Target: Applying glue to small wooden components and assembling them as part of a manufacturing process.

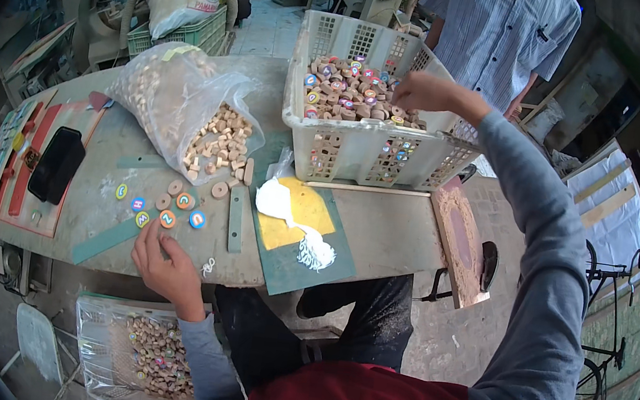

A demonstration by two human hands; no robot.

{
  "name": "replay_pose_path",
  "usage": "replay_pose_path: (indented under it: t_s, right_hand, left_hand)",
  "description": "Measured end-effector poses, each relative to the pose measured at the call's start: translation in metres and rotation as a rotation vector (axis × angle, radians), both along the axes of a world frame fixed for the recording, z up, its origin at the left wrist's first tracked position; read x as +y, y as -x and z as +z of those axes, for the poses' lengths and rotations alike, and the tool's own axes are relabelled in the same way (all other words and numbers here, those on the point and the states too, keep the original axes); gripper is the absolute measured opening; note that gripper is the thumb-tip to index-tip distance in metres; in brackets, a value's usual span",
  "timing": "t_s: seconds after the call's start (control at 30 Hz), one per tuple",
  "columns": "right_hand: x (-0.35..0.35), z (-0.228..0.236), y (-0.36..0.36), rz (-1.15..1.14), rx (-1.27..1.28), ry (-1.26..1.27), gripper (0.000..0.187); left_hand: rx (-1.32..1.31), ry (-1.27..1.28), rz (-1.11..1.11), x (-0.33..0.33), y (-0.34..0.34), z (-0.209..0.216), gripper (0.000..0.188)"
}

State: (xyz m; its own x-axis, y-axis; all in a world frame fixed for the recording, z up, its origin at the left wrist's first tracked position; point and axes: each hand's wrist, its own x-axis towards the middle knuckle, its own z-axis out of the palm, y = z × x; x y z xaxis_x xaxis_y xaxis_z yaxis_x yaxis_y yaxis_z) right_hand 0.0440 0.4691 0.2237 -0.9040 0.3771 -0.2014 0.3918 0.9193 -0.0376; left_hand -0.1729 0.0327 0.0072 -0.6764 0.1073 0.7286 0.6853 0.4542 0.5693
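Note:
My left hand (168, 268) rests at the table's front edge, its fingers apart, fingertips just below a yellow lettered disc (143, 219) and an orange lettered disc (167, 219). Around them lie a blue disc (197, 219), more lettered discs and several plain wooden discs (220, 190). Over at the far right, my right hand (429, 93) reaches into a white plastic crate (360, 131), above a heap of round wooden pieces (357, 93), many with coloured lettered faces. Its fingers are curled downward; whatever they pinch is hidden.
A clear plastic bag (164, 101) spills small wooden pegs (222, 136) onto the table. White cord (316, 251) lies on a green-and-yellow board (298, 217). Left stands a black tray (57, 165). Below is another crate (102, 349) of discs. A person (500, 38) stands beyond the crate.

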Motion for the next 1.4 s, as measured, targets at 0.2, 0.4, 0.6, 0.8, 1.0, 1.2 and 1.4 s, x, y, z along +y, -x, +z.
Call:
replay_pose_path:
  t_s: [0.2, 0.4, 0.6, 0.8, 1.0, 1.2, 1.4]
  right_hand:
    - [0.042, -0.055, 0.02, -0.074, -0.312, -0.123, 0.031]
    - [0.063, -0.096, 0.027, 0.017, -0.278, -0.164, 0.043]
    - [0.079, -0.088, 0.018, -0.106, -0.288, -0.076, 0.037]
    - [-0.003, 0.016, -0.038, -0.047, 0.62, -0.214, 0.04]
    - [-0.133, 0.056, -0.168, -0.051, 0.612, -0.09, 0.032]
    - [-0.171, -0.069, -0.25, -0.32, 0.241, -0.026, 0.022]
    - [-0.171, -0.108, -0.261, -0.324, 0.241, -0.157, 0.03]
  left_hand:
    - [-0.013, 0.006, -0.011, 0.004, 0.0, 0.0, 0.029]
    - [-0.008, 0.012, -0.007, -0.006, 0.001, -0.002, 0.027]
    - [-0.063, -0.017, -0.017, -0.001, -0.003, 0.003, 0.027]
    - [-0.056, 0.034, -0.035, 0.002, -0.001, -0.002, 0.025]
    - [-0.05, 0.068, -0.029, 0.0, 0.002, -0.001, 0.025]
    - [-0.035, 0.092, -0.028, 0.002, 0.004, -0.005, 0.026]
    - [-0.045, 0.13, -0.033, -0.005, 0.002, -0.005, 0.029]
